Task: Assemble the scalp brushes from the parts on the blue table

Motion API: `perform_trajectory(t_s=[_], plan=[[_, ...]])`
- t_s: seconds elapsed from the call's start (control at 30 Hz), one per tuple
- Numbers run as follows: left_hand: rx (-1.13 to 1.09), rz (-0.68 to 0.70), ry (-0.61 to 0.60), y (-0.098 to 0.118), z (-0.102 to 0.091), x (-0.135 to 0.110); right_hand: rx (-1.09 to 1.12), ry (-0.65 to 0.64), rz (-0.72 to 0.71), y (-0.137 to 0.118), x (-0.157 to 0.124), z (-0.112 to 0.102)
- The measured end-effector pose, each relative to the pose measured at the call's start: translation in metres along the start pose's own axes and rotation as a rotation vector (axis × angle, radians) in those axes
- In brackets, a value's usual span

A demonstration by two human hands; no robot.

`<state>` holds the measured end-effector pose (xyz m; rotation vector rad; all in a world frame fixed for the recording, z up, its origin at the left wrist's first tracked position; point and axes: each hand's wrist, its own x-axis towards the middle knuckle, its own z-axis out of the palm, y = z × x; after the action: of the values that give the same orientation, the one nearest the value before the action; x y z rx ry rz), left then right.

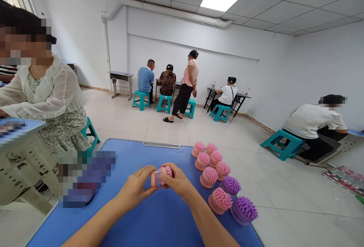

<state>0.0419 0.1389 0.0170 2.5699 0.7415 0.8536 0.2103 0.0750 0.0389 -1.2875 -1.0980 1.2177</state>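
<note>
Above the middle of the blue desk (133, 216), both my hands grip one small round scrub brush (159, 177) lying sideways in the air. It has a peach base ring, a clear middle and pink bristles. My left hand (139, 186) pinches the base ring between thumb and fingers. Around the bristle end, my right hand (176, 182) is closed, hiding part of the bristles. To the right stand several similar brushes in two rows, bristles up: pink ones such as the nearest pink brush (220, 200), and two purple ones, including the front purple brush (243, 210).
A blurred-out dark object (89, 178) lies on the desk's left side. At the left, a person in a white blouse (54, 91) sits by another desk (25, 129). Several people sit on teal stools (141, 100) farther back, and a person in a pink top (190, 74) stands.
</note>
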Motion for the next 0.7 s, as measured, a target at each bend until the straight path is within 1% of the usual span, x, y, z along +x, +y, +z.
perform_trajectory(t_s=[0.1,0.2,0.27,0.33,0.43,0.6,0.7], plan=[[0.076,0.077,0.034,-0.007,0.006,-0.002,-0.017,0.012,-0.034,0.000,-0.001,0.001],[0.116,0.122,0.069,-0.008,0.008,-0.002,-0.036,0.009,-0.048,-0.001,-0.002,0.001],[0.124,0.137,0.069,-0.005,0.008,-0.002,-0.050,0.012,-0.039,-0.001,-0.002,0.001],[0.121,0.131,0.044,-0.001,0.006,-0.002,-0.052,0.013,-0.029,-0.001,-0.002,0.002],[0.080,0.049,-0.008,0.007,0.002,-0.001,-0.048,-0.001,-0.011,0.000,-0.002,0.002],[-0.024,-0.170,-0.102,0.019,-0.004,0.001,-0.070,-0.021,0.069,0.007,0.000,0.001],[-0.033,-0.231,-0.138,0.022,-0.005,0.002,-0.089,-0.029,0.134,0.013,0.001,0.002]])
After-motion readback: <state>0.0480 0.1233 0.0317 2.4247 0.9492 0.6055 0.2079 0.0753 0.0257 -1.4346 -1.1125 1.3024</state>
